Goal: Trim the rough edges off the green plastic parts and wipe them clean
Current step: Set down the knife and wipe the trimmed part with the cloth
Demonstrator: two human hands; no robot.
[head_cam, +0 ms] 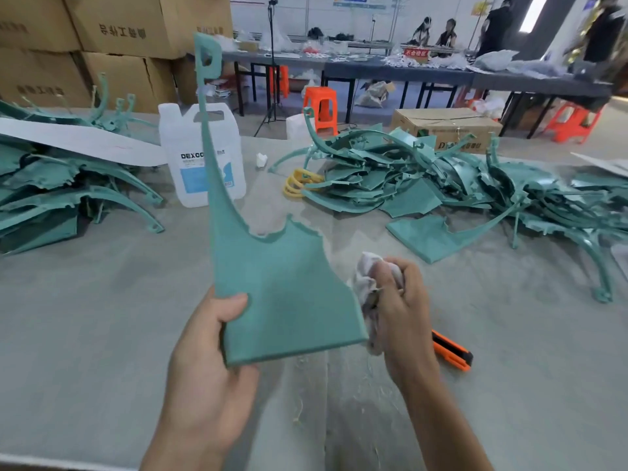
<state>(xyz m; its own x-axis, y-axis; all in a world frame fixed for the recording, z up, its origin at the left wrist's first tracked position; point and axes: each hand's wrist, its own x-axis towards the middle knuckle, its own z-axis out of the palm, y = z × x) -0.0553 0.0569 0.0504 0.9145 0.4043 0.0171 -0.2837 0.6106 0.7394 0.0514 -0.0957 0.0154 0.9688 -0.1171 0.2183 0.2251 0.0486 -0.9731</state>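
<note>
My left hand point(207, 365) grips the lower left corner of a green plastic part point(272, 277), thumb on its front face. The part stands upright above the table, with a long thin arm rising to a looped tip and a jagged upper edge. My right hand point(401, 307) clutches a crumpled whitish rag point(365, 287) against the part's right edge. An orange utility knife point(452, 350) lies on the table just right of my right wrist.
Piles of green parts lie at the left point(61, 192) and at the right point(458, 185). A white liquid jug point(190, 154) stands behind the held part. Yellow rings point(299, 183) sit mid-table. Thin plastic shavings point(339, 385) litter the grey table. Cardboard boxes point(119, 35) stack up at the back left.
</note>
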